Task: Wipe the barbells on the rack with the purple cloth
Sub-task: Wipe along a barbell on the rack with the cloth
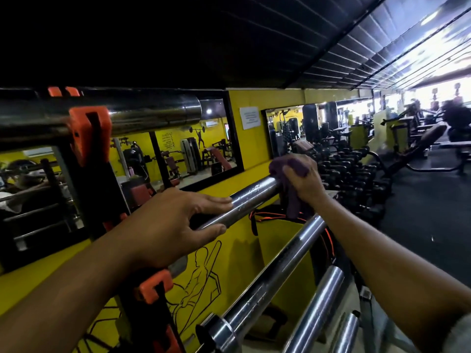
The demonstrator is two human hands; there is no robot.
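Observation:
A chrome barbell sleeve [251, 197] runs from the black rack upright [119, 200] toward the right. My left hand [175, 222] grips this sleeve near the upright, fingers over the top and thumb underneath. My right hand [303, 182] holds the purple cloth [293, 171] wrapped over the sleeve's far end; a tail of cloth hangs down below it. A thicker barbell sleeve [153, 115] lies above on an orange holder [89, 133]. Lower barbells [280, 273] slope down toward the bottom of the view.
A yellow wall with mirrors [193, 149] stands right behind the rack. A dumbbell rack [351, 174] and benches [428, 141] fill the floor to the right. An orange and black strap [260, 217] hangs under the held bar.

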